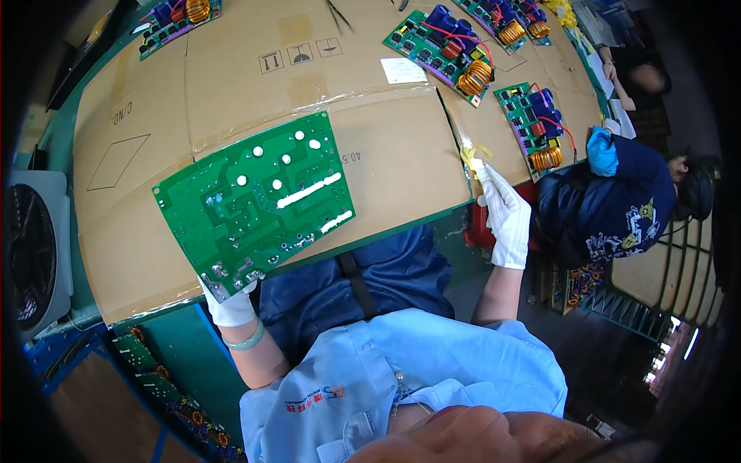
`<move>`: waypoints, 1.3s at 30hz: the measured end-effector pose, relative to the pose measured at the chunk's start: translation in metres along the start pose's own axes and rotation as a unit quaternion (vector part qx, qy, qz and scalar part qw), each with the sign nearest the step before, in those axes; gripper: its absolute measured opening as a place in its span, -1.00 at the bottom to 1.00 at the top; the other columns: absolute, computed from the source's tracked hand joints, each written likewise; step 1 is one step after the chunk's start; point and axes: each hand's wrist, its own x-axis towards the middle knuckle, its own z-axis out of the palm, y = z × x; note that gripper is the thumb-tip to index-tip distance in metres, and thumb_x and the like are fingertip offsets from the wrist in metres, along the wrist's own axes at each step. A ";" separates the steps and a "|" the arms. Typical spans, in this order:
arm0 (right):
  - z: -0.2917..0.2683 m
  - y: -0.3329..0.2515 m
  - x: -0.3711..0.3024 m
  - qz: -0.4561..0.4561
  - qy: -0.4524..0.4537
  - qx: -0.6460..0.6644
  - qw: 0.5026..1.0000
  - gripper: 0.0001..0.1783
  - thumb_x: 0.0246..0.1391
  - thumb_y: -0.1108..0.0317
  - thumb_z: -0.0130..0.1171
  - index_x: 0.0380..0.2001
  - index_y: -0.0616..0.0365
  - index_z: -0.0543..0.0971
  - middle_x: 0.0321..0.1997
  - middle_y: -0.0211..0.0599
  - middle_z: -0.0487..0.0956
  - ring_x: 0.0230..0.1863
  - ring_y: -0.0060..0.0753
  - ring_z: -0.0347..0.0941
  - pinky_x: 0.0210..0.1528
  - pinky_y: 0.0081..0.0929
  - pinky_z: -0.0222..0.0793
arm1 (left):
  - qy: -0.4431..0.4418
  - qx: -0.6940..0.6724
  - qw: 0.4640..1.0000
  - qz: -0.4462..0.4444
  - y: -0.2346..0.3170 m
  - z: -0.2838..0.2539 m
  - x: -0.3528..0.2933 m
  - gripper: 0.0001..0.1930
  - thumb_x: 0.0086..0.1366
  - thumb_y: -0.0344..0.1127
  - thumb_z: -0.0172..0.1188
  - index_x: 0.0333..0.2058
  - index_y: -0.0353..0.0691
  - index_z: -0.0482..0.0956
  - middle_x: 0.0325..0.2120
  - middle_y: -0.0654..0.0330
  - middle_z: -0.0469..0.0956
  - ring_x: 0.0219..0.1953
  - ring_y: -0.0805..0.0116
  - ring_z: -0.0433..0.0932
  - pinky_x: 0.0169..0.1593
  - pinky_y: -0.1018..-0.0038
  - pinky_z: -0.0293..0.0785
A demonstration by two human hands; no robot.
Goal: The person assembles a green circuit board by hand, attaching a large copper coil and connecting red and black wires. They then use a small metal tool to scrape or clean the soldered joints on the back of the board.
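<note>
My left hand (231, 307), in a white glove, grips the lower left corner of a large green circuit board (255, 201). The board is tilted up above the cardboard, its solder side facing me. White blobs and two white strips of paste-like material sit on that side; the components behind it are hidden. On the right, my right hand (505, 220), also in a white glove, has its fingers pinched together at the table's front edge. A thin, crumpled yellow strip (474, 154) sticks out from its fingertips.
Flattened cardboard (255, 85) covers the table. Populated boards lie at the right (534, 127), back right (444, 50) and back left (177, 23). A fan (35, 251) stands at the left. Another person (610, 201) in dark blue is at the right; more boards (174, 397) sit lower left.
</note>
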 end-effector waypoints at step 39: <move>0.123 -0.050 -0.023 -0.307 -0.019 0.141 0.941 -0.70 0.18 0.61 0.16 -0.01 0.31 0.61 -0.06 -0.09 0.67 -0.19 -0.29 0.63 -0.06 -0.42 0.51 | -0.041 0.054 0.997 0.050 0.004 0.034 -0.010 -0.68 0.48 -0.18 -0.06 0.01 -0.25 0.52 -0.17 0.13 0.63 -0.24 0.29 0.66 -0.26 0.35 0.68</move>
